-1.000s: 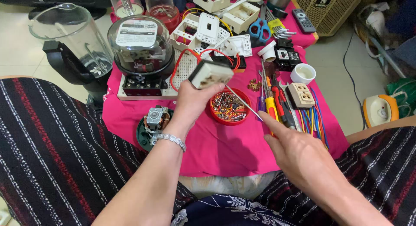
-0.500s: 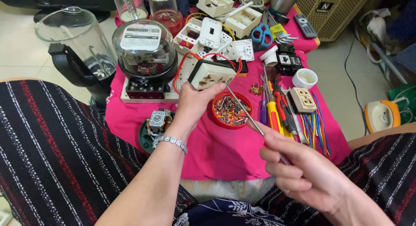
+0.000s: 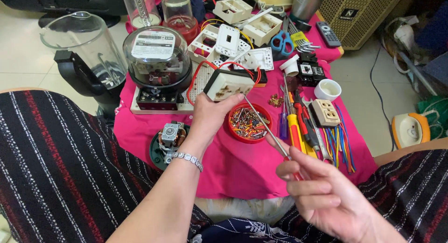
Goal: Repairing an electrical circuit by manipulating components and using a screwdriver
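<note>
My left hand point(image 3: 211, 113) holds up a cream wall socket point(image 3: 228, 84) with a red wire point(image 3: 242, 65) looping off its back, above the pink cloth. My right hand point(image 3: 322, 191) grips a red-handled screwdriver point(image 3: 266, 128) whose thin metal shaft slants up to the socket's lower right edge. Just below the socket sits a round red lid point(image 3: 250, 123) full of small screws and wire bits.
An electric meter with a glass dome point(image 3: 157, 61) stands left of the socket. A small motor point(image 3: 169, 135) lies on a green disc by my wrist. Screwdrivers point(image 3: 294, 126), coloured wires point(image 3: 339, 145), another socket point(image 3: 325, 112), scissors point(image 3: 281, 41) and white boxes crowd the cloth. A blender jug point(image 3: 84, 52) stands far left.
My right hand has drawn back toward me and lower, and the screwdriver now slants up so its tip reaches the socket. The left hand keeps holding the socket.
</note>
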